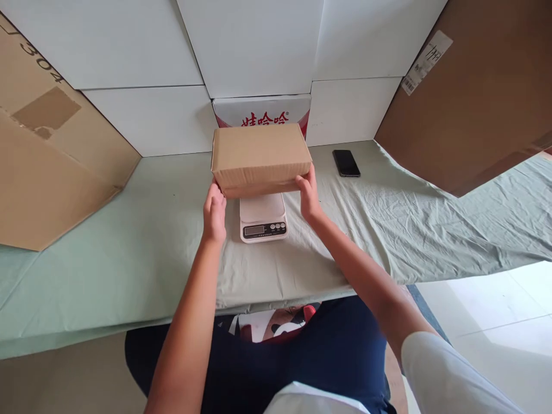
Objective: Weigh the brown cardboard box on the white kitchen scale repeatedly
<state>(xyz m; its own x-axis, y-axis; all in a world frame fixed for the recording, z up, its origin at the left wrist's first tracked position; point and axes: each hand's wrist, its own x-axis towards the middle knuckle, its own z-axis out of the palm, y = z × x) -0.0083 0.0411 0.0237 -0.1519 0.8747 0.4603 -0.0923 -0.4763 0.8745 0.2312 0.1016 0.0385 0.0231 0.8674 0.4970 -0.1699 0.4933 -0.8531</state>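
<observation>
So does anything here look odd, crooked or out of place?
Nothing is spilled or damaged. The cardboard box, held by the left hand and right hand, is far wider than the scale beneath it and overhangs both sides. The green cloth is wrinkled, and a phone lies at the back.

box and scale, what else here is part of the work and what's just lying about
In use: cardboard box, held at its ends by the left hand and right hand; scale under it.

Lying about: phone, big cardboard sheets, red-lettered carton.
</observation>
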